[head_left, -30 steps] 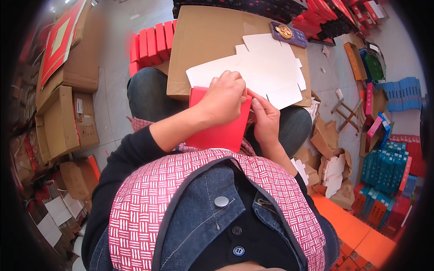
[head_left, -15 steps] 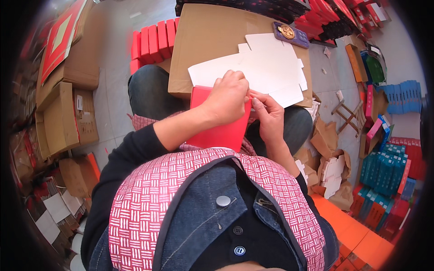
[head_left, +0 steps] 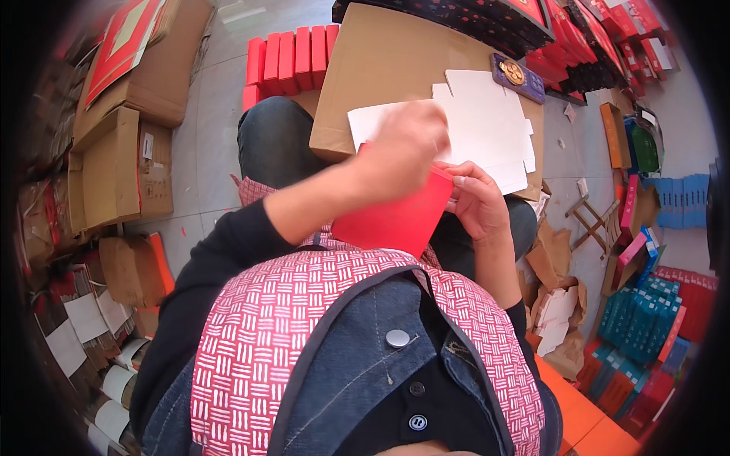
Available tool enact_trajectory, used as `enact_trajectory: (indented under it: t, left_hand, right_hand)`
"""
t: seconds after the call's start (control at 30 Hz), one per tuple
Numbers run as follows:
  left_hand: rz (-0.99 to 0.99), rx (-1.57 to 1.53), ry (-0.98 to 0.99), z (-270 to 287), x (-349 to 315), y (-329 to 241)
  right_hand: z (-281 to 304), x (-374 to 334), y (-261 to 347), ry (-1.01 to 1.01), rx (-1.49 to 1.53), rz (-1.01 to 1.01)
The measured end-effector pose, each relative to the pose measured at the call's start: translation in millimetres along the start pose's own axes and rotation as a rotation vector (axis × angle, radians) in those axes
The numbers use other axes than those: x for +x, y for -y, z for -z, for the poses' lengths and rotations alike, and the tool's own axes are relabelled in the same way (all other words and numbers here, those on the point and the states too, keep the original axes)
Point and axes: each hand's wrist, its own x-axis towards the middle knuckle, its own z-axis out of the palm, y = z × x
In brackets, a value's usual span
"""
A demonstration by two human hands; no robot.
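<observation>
Here, largest to smallest:
- Brown cardboard sheet (head_left: 395,68) across the lap, under white die-cut blanks (head_left: 487,129).
- Red folded card (head_left: 399,216) above the knees, between both hands.
- Left hand (head_left: 399,148) closed on its top edge.
- Right hand (head_left: 479,201) pinching its right edge.

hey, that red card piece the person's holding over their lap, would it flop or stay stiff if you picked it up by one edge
The red card probably stays fairly stiff: it holds flat, straight edges between the left hand and right hand. It looks thin, so likely light and easy to crease along a fold. Its smooth face could slide off the white sheets if pushed.
</observation>
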Motion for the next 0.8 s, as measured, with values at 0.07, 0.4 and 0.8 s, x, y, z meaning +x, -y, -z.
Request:
enact_trajectory:
  t: [0.07, 0.4, 0.8]
  left_hand:
    - [0.138, -0.14, -0.222, 27.8, -5.3, 27.0]
    - [0.529, -1.155, -0.13, 23.4, -72.8, 18.7]
    - [0.518, -0.826, -0.161, 13.9, -71.1, 18.8]
  right_hand:
    - [-6.0, -3.6, 3.4, -0.031, -0.032, 0.021]
    - [-22.6, -7.8, 1.1, -0.033, -0.149, 0.143]
    - [-27.7, -10.9, -17.2, 0.01, -0.551, 0.418]
